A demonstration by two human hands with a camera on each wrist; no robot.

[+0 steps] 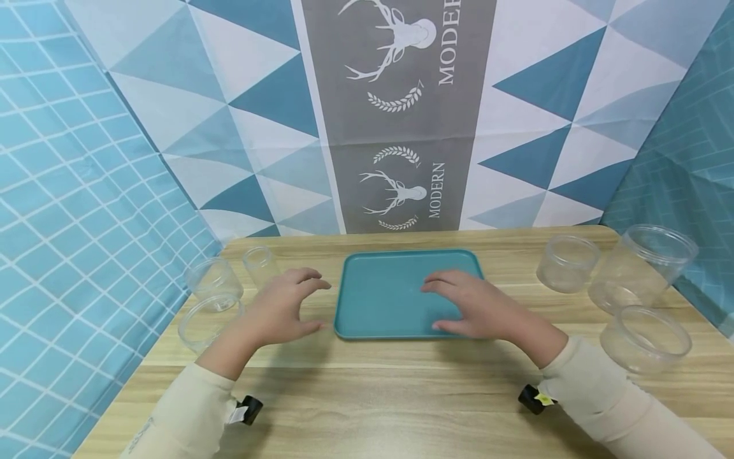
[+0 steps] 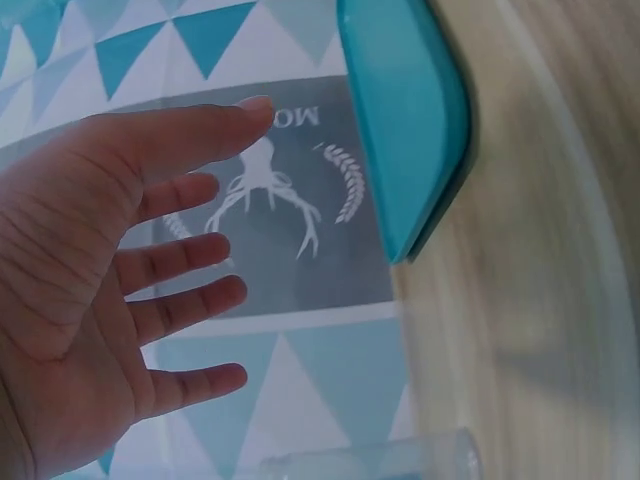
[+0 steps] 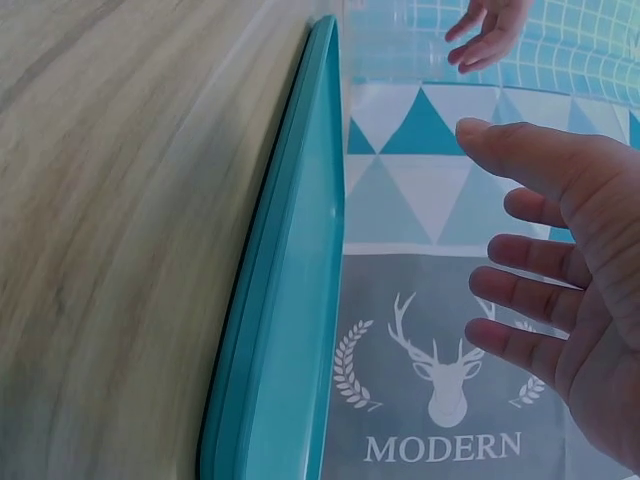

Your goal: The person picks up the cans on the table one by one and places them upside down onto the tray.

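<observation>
A teal rectangular tray lies flat on the wooden table, with nothing on it. My left hand hovers just off its left side, fingers spread and loosely bent, holding nothing. Over the tray's right part hangs my right hand, thumb apart from the fingers and also holding nothing. In the left wrist view, the left palm faces a corner of the tray from a distance. The right wrist view has the right hand beside the tray's long edge, with the left hand beyond.
Clear round containers stand on both sides of the wooden table. On the left are a narrow one and two wider ones near the left hand. At right are a tall one and two shorter ones. Patterned cloth hangs behind.
</observation>
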